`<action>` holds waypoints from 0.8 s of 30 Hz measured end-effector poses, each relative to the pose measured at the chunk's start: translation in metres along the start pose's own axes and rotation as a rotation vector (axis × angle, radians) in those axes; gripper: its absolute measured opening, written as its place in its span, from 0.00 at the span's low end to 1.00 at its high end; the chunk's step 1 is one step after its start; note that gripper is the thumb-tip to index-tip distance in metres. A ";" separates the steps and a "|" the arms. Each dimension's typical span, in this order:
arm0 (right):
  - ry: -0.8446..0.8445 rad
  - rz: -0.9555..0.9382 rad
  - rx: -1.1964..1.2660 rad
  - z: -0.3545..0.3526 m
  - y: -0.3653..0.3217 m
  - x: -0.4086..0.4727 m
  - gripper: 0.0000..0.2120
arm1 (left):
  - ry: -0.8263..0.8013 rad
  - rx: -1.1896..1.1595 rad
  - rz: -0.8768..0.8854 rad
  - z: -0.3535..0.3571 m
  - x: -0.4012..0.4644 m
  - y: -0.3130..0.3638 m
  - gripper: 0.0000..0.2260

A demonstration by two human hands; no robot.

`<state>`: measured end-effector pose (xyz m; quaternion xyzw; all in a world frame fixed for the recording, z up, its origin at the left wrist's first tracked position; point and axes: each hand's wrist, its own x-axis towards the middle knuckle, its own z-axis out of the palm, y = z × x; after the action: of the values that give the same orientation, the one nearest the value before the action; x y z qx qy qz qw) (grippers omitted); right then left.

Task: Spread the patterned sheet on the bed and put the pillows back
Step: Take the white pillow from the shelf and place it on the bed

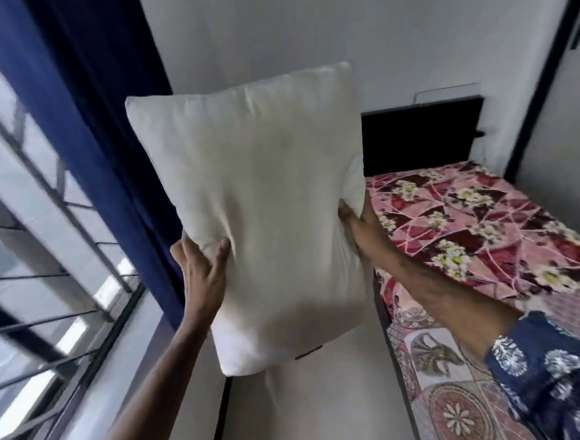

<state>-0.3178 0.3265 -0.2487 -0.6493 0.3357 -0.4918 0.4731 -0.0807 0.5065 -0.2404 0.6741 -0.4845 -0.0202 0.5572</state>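
Both arms reach forward, left hand [201, 270] and right hand [358, 228] clutching a white pillow [263, 204] upright in mid-air beside the bed, where the patterned sheet [470, 221] already lies spread; setting it by the headboard [423, 135] looks next.

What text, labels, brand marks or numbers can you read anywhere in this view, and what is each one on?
None: no readable text in this view.
Pillow, held up by the left hand and right hand: plain white, no tag or print visible.
Patterned sheet on the bed: flowers and shapes only, no lettering.
Sleeve: white leaf motifs, no words.
Wall and curtain: no signs or labels.
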 end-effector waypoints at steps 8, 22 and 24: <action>0.127 0.097 -0.093 -0.006 0.048 0.060 0.28 | -0.186 -0.127 -0.157 0.086 0.093 -0.067 0.32; 0.231 0.266 0.007 -0.083 0.194 0.260 0.33 | -0.381 -0.110 -0.201 0.342 0.285 -0.148 0.36; 0.239 0.284 0.017 -0.098 0.211 0.298 0.38 | -0.399 -0.130 -0.192 0.376 0.319 -0.148 0.36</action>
<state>-0.3191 -0.0386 -0.3456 -0.5282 0.4740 -0.4964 0.4998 -0.0320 0.0027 -0.3332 0.6622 -0.5164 -0.2371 0.4884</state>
